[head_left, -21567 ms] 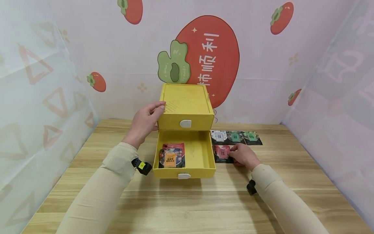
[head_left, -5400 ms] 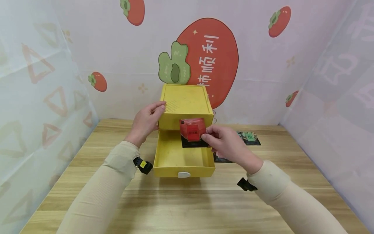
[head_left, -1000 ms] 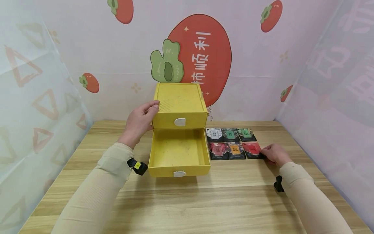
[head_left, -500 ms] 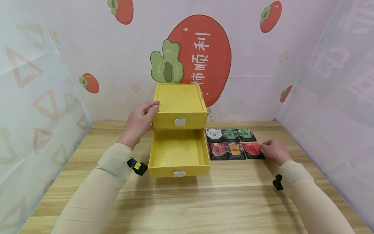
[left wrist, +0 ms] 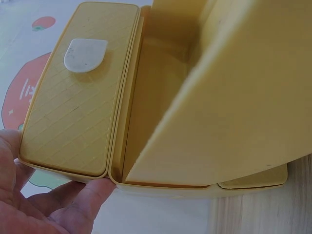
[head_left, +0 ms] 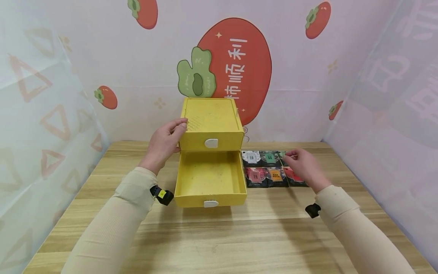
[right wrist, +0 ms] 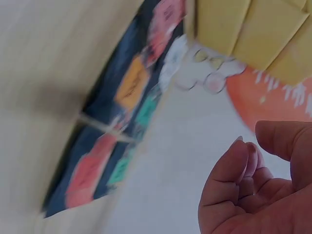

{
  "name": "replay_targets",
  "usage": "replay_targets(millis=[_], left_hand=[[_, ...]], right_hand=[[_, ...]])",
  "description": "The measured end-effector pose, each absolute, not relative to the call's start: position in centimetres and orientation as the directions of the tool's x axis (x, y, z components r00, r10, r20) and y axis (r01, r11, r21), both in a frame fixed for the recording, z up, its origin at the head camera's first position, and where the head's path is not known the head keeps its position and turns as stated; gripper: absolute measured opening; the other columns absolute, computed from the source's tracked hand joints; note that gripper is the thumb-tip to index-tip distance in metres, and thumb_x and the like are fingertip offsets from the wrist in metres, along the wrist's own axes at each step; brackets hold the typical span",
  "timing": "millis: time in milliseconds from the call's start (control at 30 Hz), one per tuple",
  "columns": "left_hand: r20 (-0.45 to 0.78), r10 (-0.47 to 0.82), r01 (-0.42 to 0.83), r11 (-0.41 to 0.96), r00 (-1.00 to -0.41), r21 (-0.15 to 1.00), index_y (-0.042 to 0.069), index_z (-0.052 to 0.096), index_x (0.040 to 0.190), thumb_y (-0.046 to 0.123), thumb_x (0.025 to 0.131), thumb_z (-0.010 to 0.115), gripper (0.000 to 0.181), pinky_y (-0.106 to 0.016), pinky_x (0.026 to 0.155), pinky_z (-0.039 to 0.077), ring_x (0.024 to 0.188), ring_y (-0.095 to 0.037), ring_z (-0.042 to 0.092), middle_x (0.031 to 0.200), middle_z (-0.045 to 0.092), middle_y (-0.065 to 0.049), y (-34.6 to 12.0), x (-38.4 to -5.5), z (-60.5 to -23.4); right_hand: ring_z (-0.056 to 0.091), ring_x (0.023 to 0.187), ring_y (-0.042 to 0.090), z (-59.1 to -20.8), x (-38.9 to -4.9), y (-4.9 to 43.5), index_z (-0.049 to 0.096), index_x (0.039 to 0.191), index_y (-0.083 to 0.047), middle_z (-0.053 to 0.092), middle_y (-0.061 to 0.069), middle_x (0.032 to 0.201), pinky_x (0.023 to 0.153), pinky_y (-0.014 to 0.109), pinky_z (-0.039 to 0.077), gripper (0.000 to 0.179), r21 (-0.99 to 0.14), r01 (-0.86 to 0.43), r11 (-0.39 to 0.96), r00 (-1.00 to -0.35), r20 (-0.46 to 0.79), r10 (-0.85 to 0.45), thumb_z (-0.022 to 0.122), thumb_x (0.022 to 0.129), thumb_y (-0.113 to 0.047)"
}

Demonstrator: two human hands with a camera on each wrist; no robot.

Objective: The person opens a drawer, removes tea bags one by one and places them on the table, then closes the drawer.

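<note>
My left hand [head_left: 164,142] grips the upper left edge of a yellow drawer cabinet [head_left: 213,114]; its fingers also show at that edge in the left wrist view. Below, the lower drawer [head_left: 210,175] is pulled out, with nothing lying inside. My right hand [head_left: 304,165] is raised over the right end of several flat sachets, loosely curled and holding nothing. Nearest to it are a red sachet [right wrist: 85,178] and a light green sachet [right wrist: 119,168], both partly covered by the hand in the head view.
Beside the cabinet, two rows of sachets lie flat: white [head_left: 251,158] and green [head_left: 270,157] behind, pink [head_left: 255,177] and orange [head_left: 275,176] in front. The upper drawer is closed, with a white handle [head_left: 211,143]. Printed cloth walls [head_left: 291,76] enclose the wooden table [head_left: 212,239].
Sachets once in the drawer now lie on the table. The red sachet, held over the drawer earlier, is in the front row. My right hand has just left it, rising leftward; the left stays put.
</note>
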State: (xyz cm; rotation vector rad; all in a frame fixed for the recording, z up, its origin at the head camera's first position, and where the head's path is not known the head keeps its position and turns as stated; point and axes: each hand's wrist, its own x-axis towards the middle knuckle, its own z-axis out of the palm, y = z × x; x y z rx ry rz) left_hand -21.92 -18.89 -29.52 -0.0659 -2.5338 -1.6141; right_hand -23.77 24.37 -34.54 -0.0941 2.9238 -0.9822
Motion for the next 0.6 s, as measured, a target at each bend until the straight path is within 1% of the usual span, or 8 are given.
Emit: replay_targets(millis=[100,167,233,267,367,500,600], left_hand=[[0.136,-0.036,0.108,0.422,-0.99,0.9,0.031,0.055,0.153,0.06,0.105,0.048,0.057,-0.053,0.095,0.06,0.134,-0.028,0.056,0.155,0.054,-0.004,-18.9,-21.9,-29.6],[0.135,-0.035,0.108,0.417,-0.99,0.902,0.031,0.055,0.153,0.061,0.105,0.048,0.057,-0.053,0.095,0.06,0.134,-0.028,0.057,0.155,0.054,-0.004,-19.0,-21.9,-29.6],[0.135,-0.033,0.109,0.415,-0.99,0.903,0.031,0.054,0.153,0.061,0.105,0.048,0.057,-0.053,0.095,0.059,0.134,-0.028,0.057,0.156,0.053,-0.004,-19.0,-21.9,-29.6],[0.135,-0.031,0.111,0.412,-0.99,0.904,0.031,0.054,0.153,0.061,0.105,0.048,0.057,-0.053,0.095,0.059,0.134,-0.028,0.057,0.156,0.053,-0.004,-19.0,-21.9,-29.7],[0.138,-0.028,0.114,0.407,-0.99,0.906,0.031,0.054,0.153,0.061,0.105,0.048,0.058,-0.053,0.095,0.059,0.136,-0.028,0.056,0.156,0.053,-0.004,-19.0,-21.9,-29.7],[0.137,-0.026,0.115,0.402,-0.99,0.908,0.031,0.054,0.154,0.061,0.105,0.048,0.058,-0.053,0.096,0.059,0.136,-0.027,0.056,0.157,0.052,-0.004,-19.0,-21.9,-29.7],[0.135,-0.023,0.114,0.404,-0.991,0.908,0.031,0.053,0.154,0.061,0.105,0.048,0.058,-0.053,0.096,0.059,0.136,-0.028,0.056,0.157,0.052,-0.004,-19.0,-21.9,-29.7]], right_hand=[[0.065,0.094,0.028,-33.6,-23.0,22.7,0.061,0.135,-0.004,0.067,0.02,0.122,0.081,0.044,0.056,0.047,-0.616,-0.095,0.782,-0.994,0.014,-0.111,0.054,0.106,-0.04],[0.065,0.086,0.024,-33.0,-22.4,21.5,0.062,0.132,-0.005,0.068,0.017,0.116,0.075,0.038,0.056,0.044,-0.624,-0.13,0.771,-0.99,0.037,-0.136,0.055,0.106,-0.04],[0.063,0.082,0.023,-32.5,-21.8,20.4,0.063,0.13,-0.005,0.068,0.015,0.111,0.071,0.035,0.054,0.04,-0.634,-0.167,0.755,-0.984,0.066,-0.163,0.057,0.106,-0.038],[0.062,0.081,0.023,-32.2,-21.5,19.9,0.064,0.128,-0.006,0.068,0.014,0.109,0.07,0.035,0.053,0.039,-0.638,-0.185,0.747,-0.981,0.079,-0.175,0.057,0.106,-0.037],[0.061,0.085,0.022,-31.5,-20.4,18.3,0.066,0.123,-0.007,0.069,0.01,0.106,0.071,0.034,0.052,0.032,-0.631,-0.244,0.736,-0.969,0.135,-0.205,0.06,0.106,-0.034],[0.064,0.085,0.02,-30.9,-19.0,16.5,0.067,0.118,-0.01,0.071,0.005,0.102,0.072,0.034,0.055,0.024,-0.64,-0.316,0.7,-0.949,0.2,-0.245,0.063,0.104,-0.029],[0.065,0.082,0.018,-30.6,-17.6,15.2,0.067,0.117,-0.01,0.07,0.003,0.098,0.069,0.032,0.056,0.02,-0.652,-0.366,0.664,-0.93,0.231,-0.285,0.066,0.103,-0.025]])
